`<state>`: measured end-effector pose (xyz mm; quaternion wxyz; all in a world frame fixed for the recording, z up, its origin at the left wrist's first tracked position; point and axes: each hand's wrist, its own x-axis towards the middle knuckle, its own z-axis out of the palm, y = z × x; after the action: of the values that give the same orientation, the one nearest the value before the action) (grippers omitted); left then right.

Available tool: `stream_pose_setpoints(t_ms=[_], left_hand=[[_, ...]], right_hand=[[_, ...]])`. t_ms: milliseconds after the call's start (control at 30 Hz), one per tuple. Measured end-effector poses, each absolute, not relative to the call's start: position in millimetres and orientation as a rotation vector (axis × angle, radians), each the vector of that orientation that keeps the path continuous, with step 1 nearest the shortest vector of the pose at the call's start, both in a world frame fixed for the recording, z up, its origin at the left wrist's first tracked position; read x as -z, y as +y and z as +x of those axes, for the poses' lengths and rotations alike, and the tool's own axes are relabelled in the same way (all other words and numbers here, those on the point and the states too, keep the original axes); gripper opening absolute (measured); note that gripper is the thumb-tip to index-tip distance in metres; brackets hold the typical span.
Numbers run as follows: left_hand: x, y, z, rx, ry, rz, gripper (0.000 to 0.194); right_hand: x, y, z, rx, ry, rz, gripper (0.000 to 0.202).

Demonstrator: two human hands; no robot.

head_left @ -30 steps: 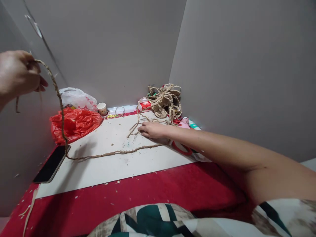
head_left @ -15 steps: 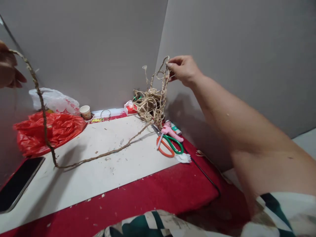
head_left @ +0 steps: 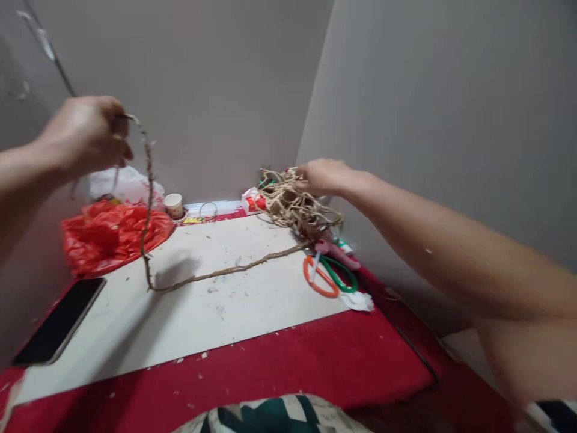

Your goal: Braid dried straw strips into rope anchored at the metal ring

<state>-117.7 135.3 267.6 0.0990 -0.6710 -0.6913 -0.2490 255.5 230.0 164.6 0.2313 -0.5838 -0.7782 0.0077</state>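
Note:
My left hand (head_left: 97, 133) is raised on the left, its fingers closed round one end of a twisted straw-coloured rope (head_left: 246, 266). From there the rope hangs in a curve to the white board (head_left: 189, 319), then runs right across it into a tangled heap of the same cord (head_left: 288, 198). My right hand (head_left: 327, 176) is low over that heap, fingers curled down and closed on its top strands; the fingertips are partly hidden. Just in front of the heap lie scissors with orange and green handles (head_left: 340, 276), their blades covered, beside a pink tool (head_left: 340, 255).
A red plastic bag (head_left: 117, 237), a whitish bag (head_left: 130, 186) and a paper cup (head_left: 174, 205) stand at the back left. A phone (head_left: 61, 322) lies at the left edge. Crumpled tissue (head_left: 357, 301) sits on the red cloth (head_left: 288, 367). Grey walls enclose the back and right.
My right hand has come down from above with the strands it held up, and these now lie on the heap. My left hand shows further into view, still gripping the rope.

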Motion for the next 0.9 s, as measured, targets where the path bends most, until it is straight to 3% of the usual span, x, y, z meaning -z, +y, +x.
stream_pose_setpoints(t_ms=[67, 233, 300, 433, 500, 700, 800, 900], left_hand=[[-263.9, 128.2, -97.5, 0.609, -1.976, -1.982, 0.029], [-255.7, 112.8, -58.4, 0.549, -1.747, -2.179, 0.035], [-253.3, 107.0, -48.4, 0.578, -1.755, -2.276, 0.036], [-251.4, 101.5, -59.2, 0.648, -1.871, -2.300, 0.028], [-248.2, 101.2, -79.5, 0.650, -1.984, -2.221, 0.023], [-204.3, 104.9, -123.4, 0.822, -2.271, -2.393, 0.019], [-166.5, 112.7, -116.0, 1.135, -2.447, -2.601, 0.015], [-125.8, 123.3, -101.0, 1.516, -2.640, -2.634, 0.010]], right_hand=[[-160.4, 205.8, 216.2, -0.049, -2.160, -1.299, 0.014], [-142.3, 149.0, 109.1, -0.911, -2.146, -0.661, 0.065], [-129.6, 140.0, 79.1, -1.227, -2.035, -0.463, 0.058], [-115.0, 149.1, 77.8, -1.619, -1.954, -0.471, 0.030], [-120.5, 167.9, 106.5, -1.574, -2.042, -0.599, 0.028], [-196.7, 229.8, 225.4, -0.904, -2.128, -1.286, 0.015], [-239.1, 233.8, 256.6, -0.714, -1.912, -1.254, 0.030], [-242.3, 233.3, 254.3, -0.619, -1.780, -1.127, 0.033]])
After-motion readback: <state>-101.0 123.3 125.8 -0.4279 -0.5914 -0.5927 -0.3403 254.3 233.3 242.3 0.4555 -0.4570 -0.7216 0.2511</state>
